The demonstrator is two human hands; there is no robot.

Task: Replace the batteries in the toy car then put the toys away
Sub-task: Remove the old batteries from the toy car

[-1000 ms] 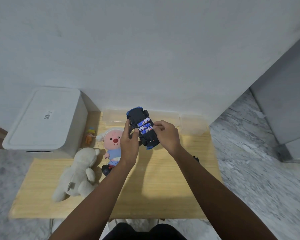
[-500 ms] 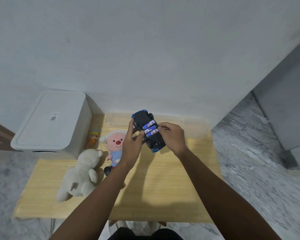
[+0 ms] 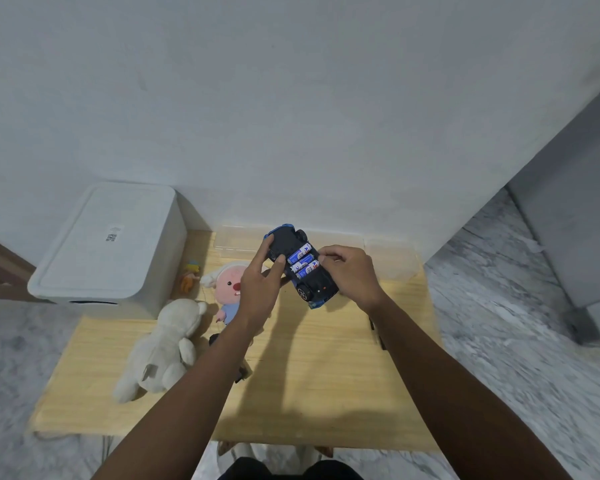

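Both hands, the left hand (image 3: 259,285) and right hand (image 3: 349,274), gripped the upturned toy car (image 3: 301,266) above the table (image 3: 326,393), three batteries (image 3: 302,261) seated, cover seemingly off; plush toys (image 3: 160,348) lay unstored.

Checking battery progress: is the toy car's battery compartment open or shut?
Open: the upturned toy car, held in both hands, shows three blue batteries uncovered.

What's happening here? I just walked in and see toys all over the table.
A person holds an upturned blue toy car in both hands above the wooden table. The left hand grips one side, the right hand the other. Three batteries sit in the open compartment. A white plush and a pink-faced doll lie beside.
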